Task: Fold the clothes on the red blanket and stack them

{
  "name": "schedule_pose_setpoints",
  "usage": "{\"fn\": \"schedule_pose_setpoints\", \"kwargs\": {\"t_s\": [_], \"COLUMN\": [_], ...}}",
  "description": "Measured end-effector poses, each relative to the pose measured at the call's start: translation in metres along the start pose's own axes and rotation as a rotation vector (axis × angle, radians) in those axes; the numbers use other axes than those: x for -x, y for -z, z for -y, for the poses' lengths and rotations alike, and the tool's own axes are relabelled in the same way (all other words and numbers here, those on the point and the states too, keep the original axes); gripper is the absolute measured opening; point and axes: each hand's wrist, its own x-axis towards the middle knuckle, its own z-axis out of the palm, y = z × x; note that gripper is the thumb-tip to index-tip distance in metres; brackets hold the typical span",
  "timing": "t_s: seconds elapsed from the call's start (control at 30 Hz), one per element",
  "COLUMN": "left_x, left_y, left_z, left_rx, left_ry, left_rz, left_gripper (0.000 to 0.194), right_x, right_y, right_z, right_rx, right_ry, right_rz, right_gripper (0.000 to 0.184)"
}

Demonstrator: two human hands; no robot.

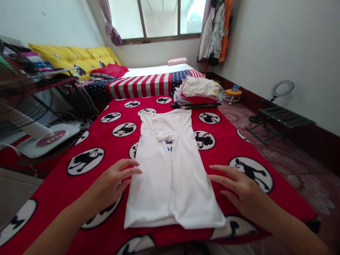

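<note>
A white T-shirt (170, 166) lies flat on a red blanket (217, 141) printed with black monkey circles. Both sides of the shirt are folded inward, so it forms a long strip. My left hand (115, 184) rests open at the shirt's left edge, its fingertips touching the cloth. My right hand (240, 191) hovers open just off the shirt's right edge, fingers spread and pointing left. Neither hand holds anything.
A pile of folded clothes (199, 92) sits at the blanket's far end. Beyond is a bed with a stars-and-stripes cover (143, 85) and yellow pillows (74, 58). A fan (39, 138) stands at left. A green folding bench (284, 118) and ring light (283, 86) stand at right.
</note>
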Motion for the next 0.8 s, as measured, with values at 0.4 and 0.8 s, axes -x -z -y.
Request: {"fn": "schedule_pose_setpoints", "kwargs": {"t_s": [0.4,0.8], "left_x": [0.005,0.043], "left_y": [-0.011,0.036], "left_z": [-0.008,-0.060], "left_rx": [0.004,0.441], "left_ry": [-0.112,-0.226], "left_rz": [0.174,0.312], "left_gripper": [0.048,0.041], "right_x": [-0.046,-0.016], "right_y": [-0.015,0.030], "right_z": [-0.002,0.037], "right_rx": [-0.036,-0.384], "right_ry": [0.311,0.264], "right_rz": [0.220,0.328], "right_gripper": [0.052,0.032]}}
